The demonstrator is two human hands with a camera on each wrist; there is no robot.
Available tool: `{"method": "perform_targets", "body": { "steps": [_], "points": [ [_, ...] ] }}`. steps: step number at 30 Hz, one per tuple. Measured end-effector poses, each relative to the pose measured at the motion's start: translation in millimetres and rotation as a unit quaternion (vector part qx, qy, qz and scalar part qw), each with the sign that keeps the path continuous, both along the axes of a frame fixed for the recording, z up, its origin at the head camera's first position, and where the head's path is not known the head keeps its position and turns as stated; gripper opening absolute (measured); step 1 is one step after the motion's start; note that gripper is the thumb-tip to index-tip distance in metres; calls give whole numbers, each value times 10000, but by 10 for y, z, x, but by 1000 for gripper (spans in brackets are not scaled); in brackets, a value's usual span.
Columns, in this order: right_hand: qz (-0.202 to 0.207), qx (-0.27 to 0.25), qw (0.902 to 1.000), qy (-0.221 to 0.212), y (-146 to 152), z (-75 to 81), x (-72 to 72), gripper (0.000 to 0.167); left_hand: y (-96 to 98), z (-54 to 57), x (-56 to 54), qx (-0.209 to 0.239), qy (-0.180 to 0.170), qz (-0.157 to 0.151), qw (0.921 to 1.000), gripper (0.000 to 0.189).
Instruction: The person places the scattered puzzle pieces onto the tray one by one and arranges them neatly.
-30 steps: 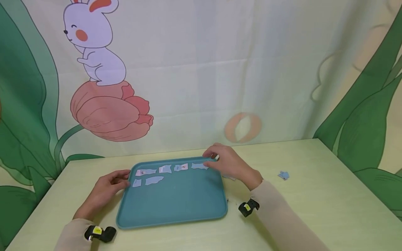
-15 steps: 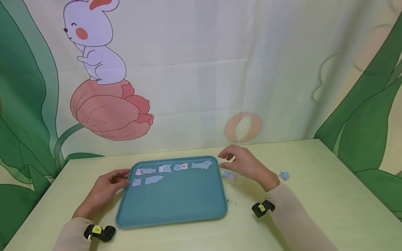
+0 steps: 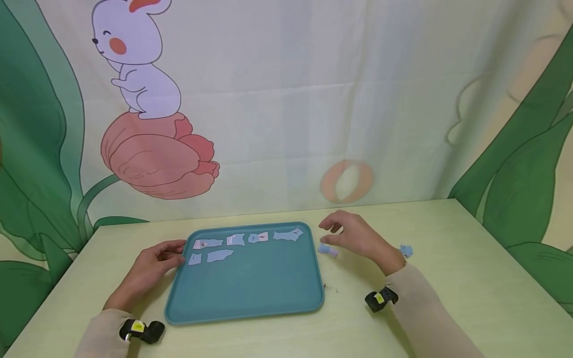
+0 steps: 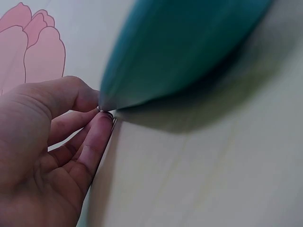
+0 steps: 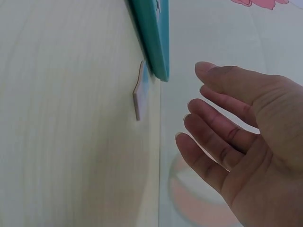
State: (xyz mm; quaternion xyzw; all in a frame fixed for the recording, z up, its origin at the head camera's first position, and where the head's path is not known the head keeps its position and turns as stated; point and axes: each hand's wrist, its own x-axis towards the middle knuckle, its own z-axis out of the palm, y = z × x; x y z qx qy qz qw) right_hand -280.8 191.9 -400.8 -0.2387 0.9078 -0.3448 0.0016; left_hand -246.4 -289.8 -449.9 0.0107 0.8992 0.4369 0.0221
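My left hand (image 3: 149, 268) holds the left rim of a blue-green tray (image 3: 250, 293) between thumb and fingertips; the left wrist view shows that hand (image 4: 52, 142) close up at the tray's edge (image 4: 156, 66). Several torn-edged, light blue and pink puzzle pieces lie on the tray, among them a long piece (image 3: 288, 234) at the top right. Just past the tray's right edge my right hand (image 3: 355, 236) hovers, fingers spread and loosely bent, holding nothing. Below its fingertips lies a loose blue and pink piece (image 3: 328, 250), which the right wrist view shows as a thin piece (image 5: 140, 92) flat on the table.
Farther right, partly behind the right wrist, lies another blue piece (image 3: 406, 250). A small dark speck (image 3: 325, 285) is beside the tray. The pale table (image 3: 470, 278) ends at a printed curtain (image 3: 268, 124) with a rabbit and flower.
My right hand has let go of the long piece at the tray's top right and moved right, off the tray, to above the loose piece. My left hand has stayed at the rim.
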Motion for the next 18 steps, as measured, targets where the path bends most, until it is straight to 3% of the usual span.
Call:
{"method": "perform_targets", "body": {
  "steps": [18],
  "points": [
    [12, 217, 9985, -496, 121, -140, -45, 30, 1, -16, -13, -3, -57, 52, 10000, 57]
  ]
}}
